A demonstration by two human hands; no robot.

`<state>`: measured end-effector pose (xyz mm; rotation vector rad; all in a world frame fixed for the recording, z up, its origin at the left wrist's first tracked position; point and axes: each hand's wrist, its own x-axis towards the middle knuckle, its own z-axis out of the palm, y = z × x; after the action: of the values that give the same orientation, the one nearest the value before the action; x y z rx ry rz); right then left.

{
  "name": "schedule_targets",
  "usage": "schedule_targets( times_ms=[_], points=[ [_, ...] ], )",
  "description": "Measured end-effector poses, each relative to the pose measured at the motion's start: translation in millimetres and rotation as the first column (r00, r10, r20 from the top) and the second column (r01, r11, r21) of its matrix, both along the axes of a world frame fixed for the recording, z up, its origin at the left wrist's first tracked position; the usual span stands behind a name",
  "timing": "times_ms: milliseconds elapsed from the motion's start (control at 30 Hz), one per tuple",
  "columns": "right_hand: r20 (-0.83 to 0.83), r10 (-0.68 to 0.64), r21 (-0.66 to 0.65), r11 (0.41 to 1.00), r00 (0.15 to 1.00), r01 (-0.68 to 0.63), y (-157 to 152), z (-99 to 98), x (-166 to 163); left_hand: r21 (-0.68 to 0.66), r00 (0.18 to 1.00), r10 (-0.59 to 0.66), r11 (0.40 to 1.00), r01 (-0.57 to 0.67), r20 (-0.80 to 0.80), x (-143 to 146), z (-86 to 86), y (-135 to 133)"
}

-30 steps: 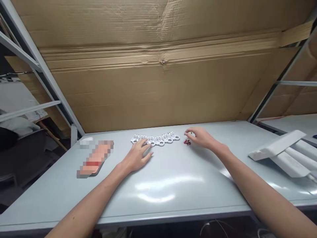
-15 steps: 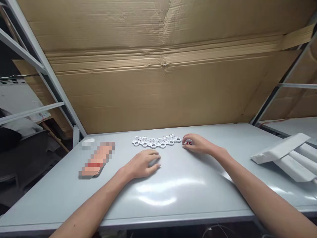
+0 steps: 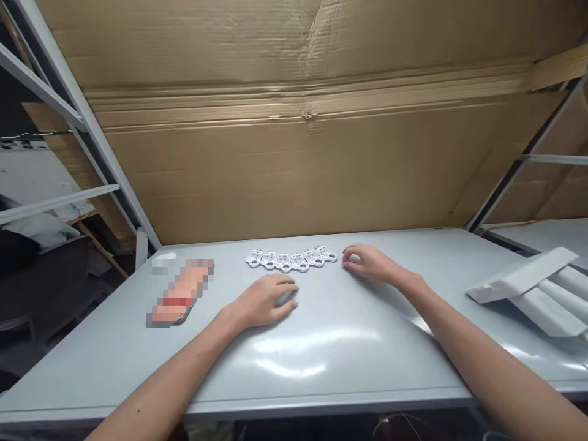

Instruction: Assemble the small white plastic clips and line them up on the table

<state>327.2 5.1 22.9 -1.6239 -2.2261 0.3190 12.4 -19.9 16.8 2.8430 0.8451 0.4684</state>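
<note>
My left hand (image 3: 265, 302) lies on the grey table, its thumb apart from the fingers and nothing in it. Beyond its fingertips, several flat white pieces (image 3: 284, 263) form a curved row, each with a round hole at its near end and a small face-like pattern. At the right end of that row is my right hand (image 3: 369, 263), close beside the last piece. Its thumb and fingers are curled together in a pinch. A trace of red shows at the fingertips, but what they hold is mostly hidden.
A phone-shaped item (image 3: 181, 294), blurred out, lies at the left of the table (image 3: 349, 367), with a small white object (image 3: 164, 260) behind it. White folded packaging (image 3: 528, 288) lies at the right. A cardboard wall (image 3: 294, 177) and metal frame posts (image 3: 98, 135) bound the table.
My right hand's thumb and fingers have drawn closer together, and less of the small red thing shows between them. My left hand and the white row stay as they were.
</note>
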Motion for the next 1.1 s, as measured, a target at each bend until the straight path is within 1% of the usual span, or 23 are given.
schedule_targets(
  times_ms=[100,233,300,367,433,500,600,700,733,800,933,1033,1100],
  points=[
    [-0.06,-0.042,0.016,0.999,0.997,0.043,-1,0.6,1,-0.005,1.0,-0.006,1.0,0.006,0.004,0,0.1,0],
    [-0.137,-0.076,-0.012,0.997,0.988,0.075,-2,3.7,-4,0.024,1.0,0.018,1.0,-0.018,0.006,-2,-1.3,4],
    [-0.22,-0.084,-0.021,0.996,0.972,0.082,-3,5.6,-8,0.068,0.996,0.086,0.994,-0.087,0.024,-5,-2.2,8],
    [-0.352,-0.088,-0.042,0.996,0.932,0.078,-4,7.4,-14,0.112,0.979,0.197,0.973,-0.202,0.054,-10,-2.9,15],
    [-0.499,-0.096,-0.082,0.995,0.861,0.064,-6,9.1,-20,0.134,0.941,0.331,0.932,-0.337,0.066,-15,-3.2,21],
    [-0.615,-0.12,-0.144,0.989,0.779,0.038,-7,10.3,-26,0.133,0.899,0.437,0.889,-0.438,0.037,-20,-2.8,26],
    [-0.758,-0.165,-0.248,0.968,0.631,-0.045,-7,9.2,-32,0.111,0.867,0.495,0.866,-0.488,-0.05,-24,-0.1,28],
    [-0.872,-0.187,-0.305,0.931,0.452,-0.202,-7,4.3,-36,0.126,0.841,0.528,0.848,-0.514,-0.118,-23,4.4,25],
    [-0.89,-0.198,-0.316,0.917,0.412,-0.242,-6,2.5,-37,0.14,0.828,0.547,0.836,-0.531,-0.126,-22,5.9,24],
    [-0.901,-0.228,-0.342,0.897,0.37,-0.281,-6,-0.5,-39,0.161,0.801,0.587,0.807,-0.568,-0.117,-20,8.1,23],
    [-0.894,-0.334,-0.418,0.861,0.298,-0.29,-9,-1.4,-45,0.2,0.77,0.637,0.761,-0.617,-0.048,-22,8.3,25],
    [-0.895,-0.383,-0.44,0.842,0.229,-0.311,-10,0.0,-47,0.235,0.776,0.631,0.757,-0.61,-0.018,-26,4.4,30],
    [-0.891,-0.412,-0.453,0.834,0.19,-0.317,-10,0.0,-47,0.216,0.78,0.625,0.767,-0.604,-0.038,-31,0.6,33]
  ],
)
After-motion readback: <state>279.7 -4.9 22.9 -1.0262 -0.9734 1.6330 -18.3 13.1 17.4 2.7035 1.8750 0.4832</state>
